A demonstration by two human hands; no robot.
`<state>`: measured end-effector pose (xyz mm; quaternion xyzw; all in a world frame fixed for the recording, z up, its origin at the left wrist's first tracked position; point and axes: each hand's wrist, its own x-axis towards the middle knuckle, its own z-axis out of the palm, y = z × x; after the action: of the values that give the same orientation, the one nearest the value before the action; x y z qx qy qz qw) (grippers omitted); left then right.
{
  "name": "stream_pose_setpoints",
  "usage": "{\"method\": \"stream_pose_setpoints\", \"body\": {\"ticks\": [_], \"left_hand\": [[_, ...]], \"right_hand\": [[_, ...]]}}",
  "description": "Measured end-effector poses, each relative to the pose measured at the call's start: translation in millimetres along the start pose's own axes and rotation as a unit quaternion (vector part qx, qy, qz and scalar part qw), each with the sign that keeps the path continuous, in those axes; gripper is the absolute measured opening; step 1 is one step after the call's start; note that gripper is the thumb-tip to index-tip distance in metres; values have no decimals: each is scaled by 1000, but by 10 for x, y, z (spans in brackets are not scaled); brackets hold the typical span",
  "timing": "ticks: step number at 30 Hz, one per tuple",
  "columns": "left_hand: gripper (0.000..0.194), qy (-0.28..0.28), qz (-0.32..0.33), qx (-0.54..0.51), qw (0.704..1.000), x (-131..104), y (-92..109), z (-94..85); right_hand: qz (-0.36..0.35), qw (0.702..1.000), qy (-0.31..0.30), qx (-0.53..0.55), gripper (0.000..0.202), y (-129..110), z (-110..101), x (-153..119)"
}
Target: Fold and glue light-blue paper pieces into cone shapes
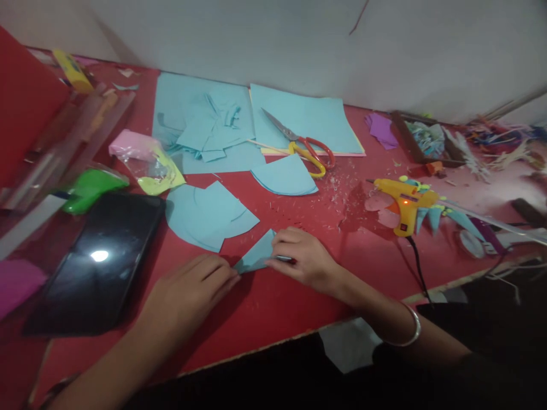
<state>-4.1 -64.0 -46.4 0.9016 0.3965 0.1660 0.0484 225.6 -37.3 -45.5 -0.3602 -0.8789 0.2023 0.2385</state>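
Note:
A narrow light-blue paper wedge (255,256) lies on the red tabletop between my hands. My right hand (305,257) is closed over the wedge's wide end. A short, dark, shiny stick-like piece (285,259) shows between its fingers, too small to name surely. With fingertips pressed together, my left hand (194,282) touches the paper's pointed left end; its grip is partly hidden. Just beyond lie blue paper fan pieces (200,219) and a smaller stack of blue paper sectors (285,175). Scissors (299,142) with red and yellow handles rest on blue sheets (307,114).
A yellow glue gun (404,199), its light lit, lies right with its cord over the table edge. At left are a black phone or tablet (98,262) and a green object (94,188). Paper scraps (209,134) and a brown tray (427,139) sit near the wall.

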Motion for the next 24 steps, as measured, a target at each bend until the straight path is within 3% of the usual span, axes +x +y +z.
{"method": "stream_pose_setpoints", "body": {"ticks": [7,13,24], "left_hand": [[36,17,-36,-26,999,9,6,-10],[32,-3,-63,-12,998,18,15,29],[30,13,-40,-48,998,7,-37,23]], "right_hand": [[15,1000,-2,-23,33,24,16,37],[-1,999,4,-49,36,26,42,47],[-5,993,-2,-116,37,11,86,45]]}}
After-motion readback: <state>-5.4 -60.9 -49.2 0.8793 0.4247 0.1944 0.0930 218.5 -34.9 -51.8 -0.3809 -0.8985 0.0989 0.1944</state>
